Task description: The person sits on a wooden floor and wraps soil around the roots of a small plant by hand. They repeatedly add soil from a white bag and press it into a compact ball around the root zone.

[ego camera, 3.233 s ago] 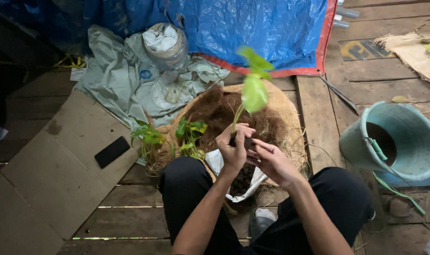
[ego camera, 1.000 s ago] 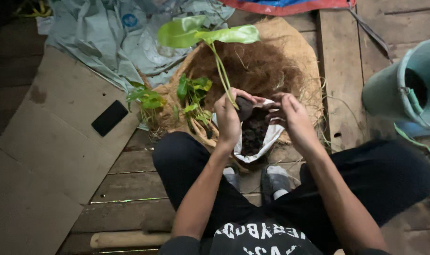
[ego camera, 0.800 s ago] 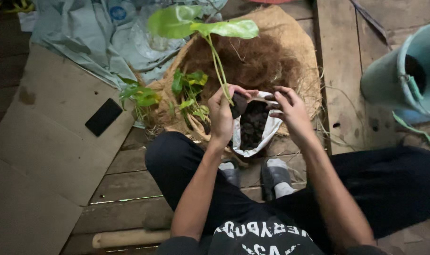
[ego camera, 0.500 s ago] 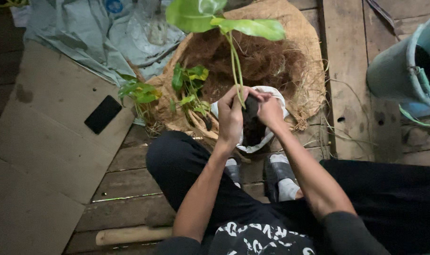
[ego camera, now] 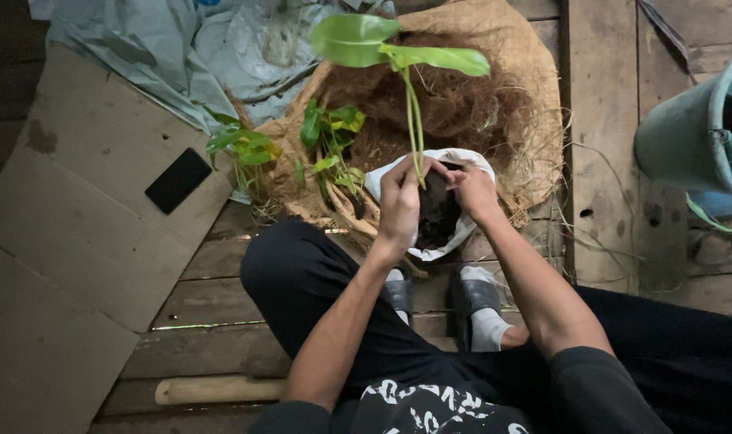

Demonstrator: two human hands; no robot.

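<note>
— What are your hands doing at this moment?

— My left hand (ego camera: pixel 399 201) is closed around the thin stems of the seedling (ego camera: pixel 410 120), low down, where they go into the soil. It keeps the plant upright. The seedling stands in the white planting bag (ego camera: pixel 461 233), which sits on the wooden floor (ego camera: pixel 221 257) just in front of my feet, at the edge of the coconut fibre heap (ego camera: pixel 462 104).

— And the right one?

— My right hand (ego camera: pixel 472 191) is at the bag's mouth, fingers bent and pressing on the dark soil beside the stems. I cannot tell if it holds any soil.

— So which step is it?

— I think it is the firming step: the plant is already inside. The next move calls for gentle pressure around the stems, because they are thin and the two big leaves make the top heavy.

— Anything else near?

— Other small plants (ego camera: pixel 326 145) lie to the left, and a green bucket (ego camera: pixel 695 137) is well apart on the right.
</note>
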